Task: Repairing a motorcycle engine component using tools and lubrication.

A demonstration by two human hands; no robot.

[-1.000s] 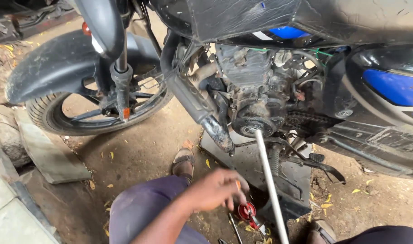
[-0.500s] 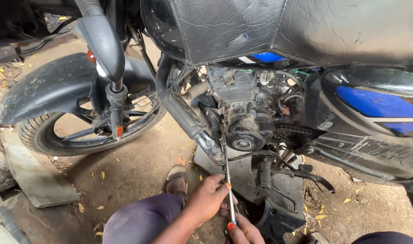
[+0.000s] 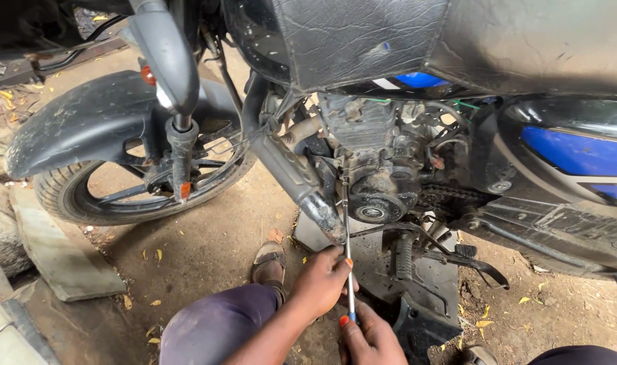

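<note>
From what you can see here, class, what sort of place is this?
Probably an informal roadside repair spot: a motorcycle engine stands exposed, both hands work a long screwdriver on it, and the dirt ground is strewn with leaves.

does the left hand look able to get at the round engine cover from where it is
Probably yes. The left hand grips the long metal rod just below the round engine cover, and only the exhaust pipe sits off to one side, leaving the way up open.
</note>
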